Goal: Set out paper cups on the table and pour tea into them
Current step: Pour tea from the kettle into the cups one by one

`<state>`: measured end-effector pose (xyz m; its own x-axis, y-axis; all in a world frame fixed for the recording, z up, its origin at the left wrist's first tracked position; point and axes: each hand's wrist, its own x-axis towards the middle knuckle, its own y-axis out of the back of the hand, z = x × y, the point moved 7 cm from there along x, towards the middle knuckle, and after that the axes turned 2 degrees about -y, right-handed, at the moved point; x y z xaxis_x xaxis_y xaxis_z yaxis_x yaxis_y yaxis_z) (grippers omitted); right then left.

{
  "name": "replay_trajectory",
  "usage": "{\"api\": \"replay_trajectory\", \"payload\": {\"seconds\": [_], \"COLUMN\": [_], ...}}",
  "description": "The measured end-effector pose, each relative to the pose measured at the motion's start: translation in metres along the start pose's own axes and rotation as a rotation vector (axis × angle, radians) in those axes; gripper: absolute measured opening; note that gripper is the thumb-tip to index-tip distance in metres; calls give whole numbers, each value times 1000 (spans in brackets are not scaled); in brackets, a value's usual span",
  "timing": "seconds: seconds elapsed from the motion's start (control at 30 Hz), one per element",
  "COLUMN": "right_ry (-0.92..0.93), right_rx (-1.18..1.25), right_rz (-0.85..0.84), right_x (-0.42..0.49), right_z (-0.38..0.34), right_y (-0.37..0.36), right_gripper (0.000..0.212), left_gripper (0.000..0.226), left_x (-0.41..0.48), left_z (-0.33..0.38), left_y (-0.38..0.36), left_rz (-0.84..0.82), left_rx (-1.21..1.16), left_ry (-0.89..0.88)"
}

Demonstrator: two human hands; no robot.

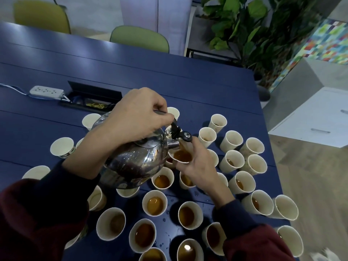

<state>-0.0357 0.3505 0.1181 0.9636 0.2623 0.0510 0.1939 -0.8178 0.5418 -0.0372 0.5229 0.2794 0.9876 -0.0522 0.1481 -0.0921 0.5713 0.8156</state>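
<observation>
Left hand [135,117] is closed over the handle of a shiny steel kettle [137,162], which is held tilted toward the right with its spout [174,145] lowered; the kettle hangs directly beneath that hand, above the table. Right hand [195,164] is wrapped around a paper cup [181,156], fingers curled at its rim; the cup is held just under the spout, to the right of the kettle, and brown tea is seen inside it. Many more paper cups [155,203] are stood upright on the blue table [131,72] around both hands; those nearest the camera are partly filled with tea, while several at the left are seen empty. Water droplets are scattered on the tabletop between the cups; a white power strip [47,91] is laid at the far left.
</observation>
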Motion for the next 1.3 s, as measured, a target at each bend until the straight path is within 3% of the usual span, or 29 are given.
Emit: {"api": "replay_trajectory", "payload": {"seconds": [0.2, 0.37, 0.53, 0.67, 1.07, 1.3], "right_ry": [6, 0, 44, -36, -221, -247], "right_rx": [17, -11, -233, -397, -602, -663], "right_rz": [1, 21, 112, 115, -163, -300], "right_x": [34, 79, 132, 165, 191, 206], "right_z": [10, 17, 31, 65, 96, 80], "right_y": [13, 30, 44, 42, 3, -8], "right_gripper": [63, 67, 61, 61, 68, 92], "left_gripper": [21, 24, 24, 23, 25, 25], "left_x": [25, 39, 49, 55, 53, 59], "left_z": [-14, -39, -58, -70, -94, -101], "left_y": [4, 3, -3, -2, -1, -5], "left_rz": [61, 215, 258, 289, 300, 322], "left_rx": [-97, -303, -366, -365, -368, -400], "left_ry": [52, 169, 263, 277, 316, 310]}}
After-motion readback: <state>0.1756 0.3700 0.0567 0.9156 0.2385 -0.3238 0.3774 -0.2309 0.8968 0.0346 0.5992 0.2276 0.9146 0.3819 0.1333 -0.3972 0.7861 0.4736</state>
